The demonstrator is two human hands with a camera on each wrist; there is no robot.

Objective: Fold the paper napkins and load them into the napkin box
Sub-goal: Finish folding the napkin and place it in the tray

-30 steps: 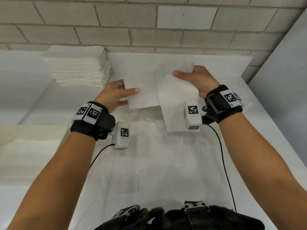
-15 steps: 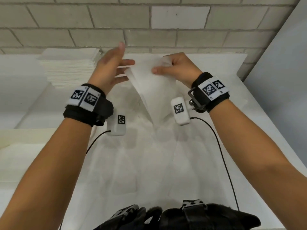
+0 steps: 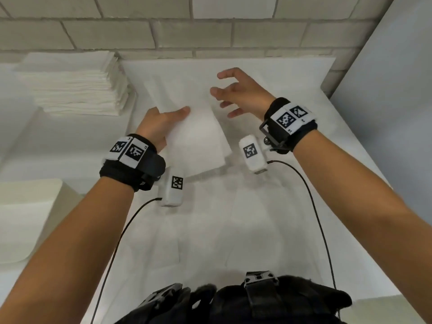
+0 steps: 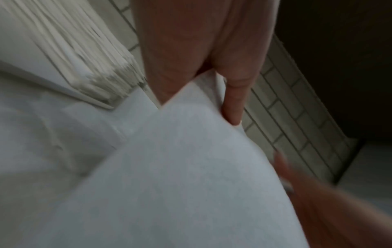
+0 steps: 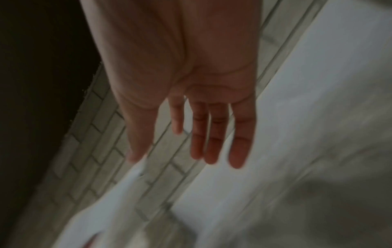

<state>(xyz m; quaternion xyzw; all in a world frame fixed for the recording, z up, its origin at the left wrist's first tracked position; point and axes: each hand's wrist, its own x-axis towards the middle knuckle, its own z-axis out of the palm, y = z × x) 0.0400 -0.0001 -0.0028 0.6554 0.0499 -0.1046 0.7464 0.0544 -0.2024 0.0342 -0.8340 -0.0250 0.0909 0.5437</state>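
Observation:
My left hand [image 3: 163, 125] grips a folded white napkin [image 3: 198, 141] above the table, thumb on top and fingers hidden beneath. The left wrist view shows the thumb and a finger [image 4: 233, 104] pinching the napkin [image 4: 180, 167] at its edge. Just right of the napkin, my right hand [image 3: 233, 92] hovers with its fingers spread and holds nothing. Its straight fingers [image 5: 212, 134] show in the right wrist view, with the napkin [image 5: 106, 209] below left. A tall stack of white napkins [image 3: 72, 85] stands at the back left. The cream napkin box [image 3: 35, 190] sits at the left edge.
A white cloth [image 3: 233, 230] covers the table. A brick wall [image 3: 210, 36] runs along the back and a grey panel [image 3: 385, 90] closes the right side. Black cables [image 3: 320, 218] trail from both wrist cameras towards my body.
My right hand has let go of the napkin and drawn off to the right. The left hand now holds the folded napkin alone, lower and nearer to me.

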